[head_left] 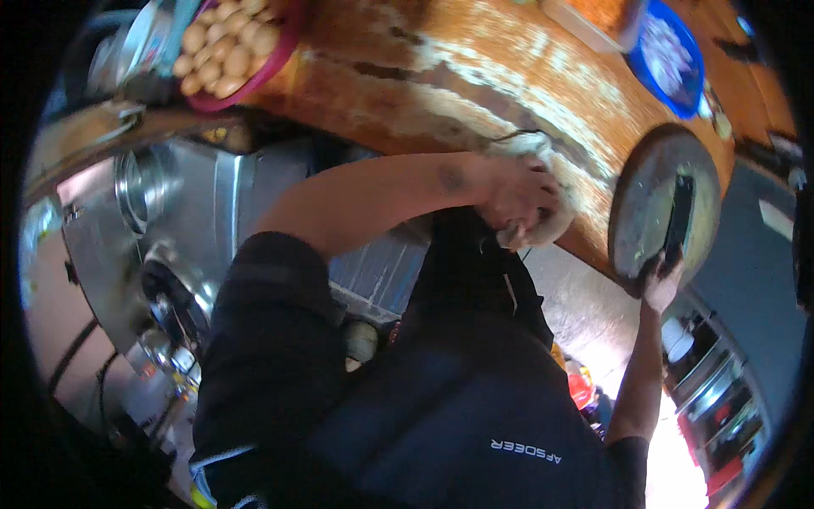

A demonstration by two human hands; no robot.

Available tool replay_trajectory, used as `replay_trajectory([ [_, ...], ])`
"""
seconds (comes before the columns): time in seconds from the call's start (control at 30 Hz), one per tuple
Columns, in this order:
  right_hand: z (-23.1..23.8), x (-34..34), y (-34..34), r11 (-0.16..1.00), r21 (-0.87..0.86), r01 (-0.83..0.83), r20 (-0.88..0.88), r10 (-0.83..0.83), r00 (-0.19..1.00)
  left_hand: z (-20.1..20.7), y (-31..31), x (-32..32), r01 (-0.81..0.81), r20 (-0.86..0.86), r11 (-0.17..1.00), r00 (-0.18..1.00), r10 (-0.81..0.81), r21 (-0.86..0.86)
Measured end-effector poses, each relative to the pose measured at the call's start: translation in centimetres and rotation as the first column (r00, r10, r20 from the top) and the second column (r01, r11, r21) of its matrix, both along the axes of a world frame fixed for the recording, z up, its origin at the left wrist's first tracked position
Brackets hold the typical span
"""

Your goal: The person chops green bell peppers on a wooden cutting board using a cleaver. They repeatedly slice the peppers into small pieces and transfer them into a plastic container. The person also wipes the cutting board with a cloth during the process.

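Observation:
My left hand [524, 202] is at the table's near edge, its fingers curled into a bunched pale cloth [558, 222]. Part of that cloth lies on the wood behind the knuckles. Over to the right, my right hand [661, 284] is closed round the near end of a dark, broad-bladed knife [680, 216]. The blade lies over a round wooden chopping board [627, 212], which has small pale scraps on it. My fingers hide the knife's handle.
A worn wooden table [356, 102] stretches across the far side. A pink-red basin [284, 51] of brown eggs [225, 47] stands far left. At the far right are a blue basket [691, 85] of pale chopped pieces and a tub [585, 30] of orange shreds. Metal counter [212, 195] at left.

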State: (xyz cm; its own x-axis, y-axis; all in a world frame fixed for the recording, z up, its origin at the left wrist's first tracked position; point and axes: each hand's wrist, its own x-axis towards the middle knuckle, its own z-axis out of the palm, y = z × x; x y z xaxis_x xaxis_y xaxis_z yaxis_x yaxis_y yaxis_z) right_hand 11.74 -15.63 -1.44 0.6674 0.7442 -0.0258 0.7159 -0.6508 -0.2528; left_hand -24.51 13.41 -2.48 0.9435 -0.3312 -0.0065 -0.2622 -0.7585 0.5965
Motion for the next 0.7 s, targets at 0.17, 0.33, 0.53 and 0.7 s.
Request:
replay_trajectory([
  [0.17,-1.2,1.6,-0.2,0.997,-0.072,0.015,0.045,-0.011,0.999,0.9,2.6,-13.6,-0.294,-0.082,0.955,0.951,0.297,0.049],
  [0.33,-1.2,1.2,0.1,0.999,0.007,-0.048,0.112,0.047,0.993,0.0,1.4,-22.6,-0.486,-0.120,0.851,0.850,0.513,0.199],
  [0.53,-1.7,2.9,-1.0,0.989,-0.149,-0.014,0.184,0.042,0.982,-8.9,-3.2,-33.6,-0.749,0.157,0.498,0.609,0.777,0.437],
  [0.7,-3.5,6.1,-2.8,0.998,0.043,0.043,-0.103,-0.038,0.994,-22.7,-6.0,-36.7,-0.776,0.246,-0.303,-0.195,0.949,0.553],
])
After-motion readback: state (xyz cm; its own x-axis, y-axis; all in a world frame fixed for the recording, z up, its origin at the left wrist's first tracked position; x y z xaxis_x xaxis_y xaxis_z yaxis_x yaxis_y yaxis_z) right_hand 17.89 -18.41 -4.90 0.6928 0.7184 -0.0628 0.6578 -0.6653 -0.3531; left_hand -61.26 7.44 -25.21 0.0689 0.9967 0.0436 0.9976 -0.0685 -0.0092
